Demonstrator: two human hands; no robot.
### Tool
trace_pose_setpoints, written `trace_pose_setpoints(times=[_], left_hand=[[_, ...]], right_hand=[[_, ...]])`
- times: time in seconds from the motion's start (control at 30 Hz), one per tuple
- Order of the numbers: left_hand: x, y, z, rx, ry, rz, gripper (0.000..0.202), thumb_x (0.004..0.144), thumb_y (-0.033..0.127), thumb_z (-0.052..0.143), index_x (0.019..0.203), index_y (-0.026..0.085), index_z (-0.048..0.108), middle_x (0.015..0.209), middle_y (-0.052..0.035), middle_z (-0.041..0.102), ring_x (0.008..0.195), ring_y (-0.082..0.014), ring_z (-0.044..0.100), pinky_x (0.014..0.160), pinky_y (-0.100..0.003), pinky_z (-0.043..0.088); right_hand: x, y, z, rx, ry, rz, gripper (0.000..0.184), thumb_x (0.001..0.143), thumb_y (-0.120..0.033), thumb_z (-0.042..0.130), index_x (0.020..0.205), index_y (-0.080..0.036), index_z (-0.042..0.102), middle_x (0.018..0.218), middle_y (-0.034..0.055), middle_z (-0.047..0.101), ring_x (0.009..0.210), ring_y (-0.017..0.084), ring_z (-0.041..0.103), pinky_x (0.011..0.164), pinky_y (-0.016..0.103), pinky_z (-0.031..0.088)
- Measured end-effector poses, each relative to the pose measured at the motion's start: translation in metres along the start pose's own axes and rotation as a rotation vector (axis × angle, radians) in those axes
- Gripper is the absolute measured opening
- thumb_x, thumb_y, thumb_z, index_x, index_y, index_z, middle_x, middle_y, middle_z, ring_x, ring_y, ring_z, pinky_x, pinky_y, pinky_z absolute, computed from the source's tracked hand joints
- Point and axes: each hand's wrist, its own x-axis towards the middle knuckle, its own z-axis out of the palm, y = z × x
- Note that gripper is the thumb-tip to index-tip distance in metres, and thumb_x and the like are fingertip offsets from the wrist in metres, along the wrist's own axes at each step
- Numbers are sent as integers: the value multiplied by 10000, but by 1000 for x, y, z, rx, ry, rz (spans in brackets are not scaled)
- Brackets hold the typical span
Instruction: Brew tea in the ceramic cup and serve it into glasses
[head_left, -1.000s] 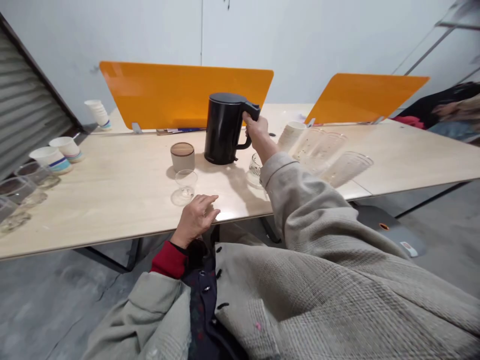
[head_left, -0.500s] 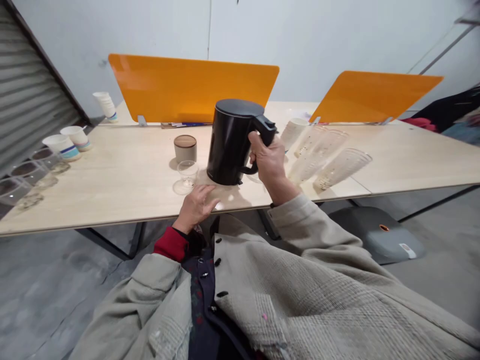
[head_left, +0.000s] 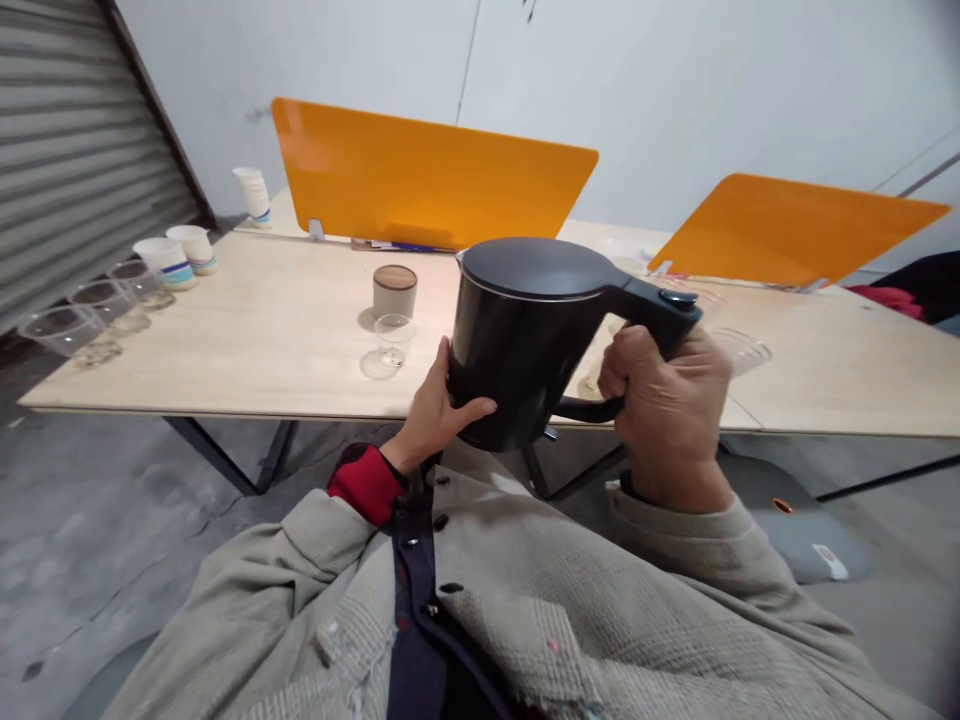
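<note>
A black electric kettle (head_left: pixel 525 340) is held up in front of me, near the table's front edge, its lid closed. My right hand (head_left: pixel 667 410) is wrapped round its handle. Against the lower left side of the kettle rests my left hand (head_left: pixel 435 410), thumb across the front and the other fingers partly hidden behind the body. Just left of the kettle, a small clear plastic cup (head_left: pixel 394 342) stands on the table. Behind that cup sits a beige canister (head_left: pixel 394 295) with a wooden lid.
On the table (head_left: pixel 285 340), clear cups (head_left: pixel 112 305) and paper cups (head_left: pixel 166 262) line the left side. A stack of paper cups (head_left: pixel 253 195) stands farther back. Stacked clear cups (head_left: pixel 739 350) are partly hidden at right. Orange dividers (head_left: pixel 435 185) run along the back; a grey stool (head_left: pixel 802 520) is below right.
The kettle has come off the table, nearer to me and to the right, in my right hand. My left hand has moved from the table edge onto its side. The view has shifted.
</note>
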Motion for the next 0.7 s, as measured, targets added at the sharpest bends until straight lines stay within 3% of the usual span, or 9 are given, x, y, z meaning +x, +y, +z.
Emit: trace_pose_setpoints(times=[0.17,0.33,0.47,0.7], left_hand=[[-11,24,17,-93,31,-36,1176,788,686,936,1735,263,383,1704,-159,551,1613,-410,484,1310,-582,458],[-17,43,32,-244,45,-79,1067,805,759,886,1631,241,450,1629,-188,607,1484,-379,612,1254,-543,506],[-16,42,37,-315,81,-130,1041,774,795,890,1561,258,471,1613,-185,628,1463,-373,635,1229,-538,528],[-12,39,42,-367,165,-170,952,753,813,889,1417,234,528,1503,-178,694,1378,-349,675,1204,-502,529]], right_hand=[[20,-21,-2,-67,-135,-36,396,803,-520,958,747,-253,670,545,-71,495,422,100,407,376,262,273],[43,-44,12,-153,-276,11,434,774,-534,979,750,-236,665,504,-85,457,416,70,370,377,227,266],[58,-52,27,-175,-380,46,441,758,-534,989,770,-229,671,499,-90,448,416,62,350,365,213,248],[77,-50,46,-258,-481,77,320,889,-403,888,765,-228,649,538,-83,414,445,65,326,395,226,237]])
